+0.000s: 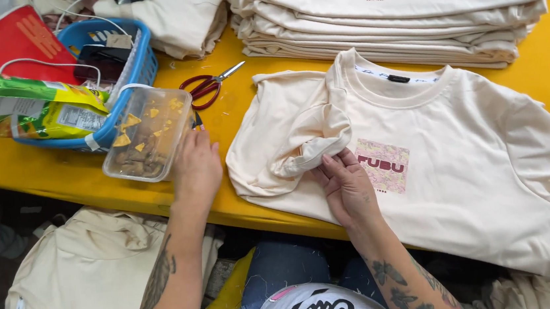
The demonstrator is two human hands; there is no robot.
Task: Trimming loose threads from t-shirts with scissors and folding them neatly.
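Presently, findings are recorded as follows.
Garment: a cream cotton T-shirt with a pink square chest print (461,158) is laid flat, face up, on the yellow bench (232,122).
Right hand (346,188): its fingers (332,163) are closed on the sleeve, which is folded inward across the chest, seemingly for folding.
Left hand (196,164): fingers loosely spread, nothing gripped; it rests against a clear plastic snack tub (147,132), as if steadying it.
Surroundings: red-handled scissors (206,86) and a stack of folded cream shirts (395,11) are kept near.

Green-yellow snack bag (32,106) on blue basket (141,63)
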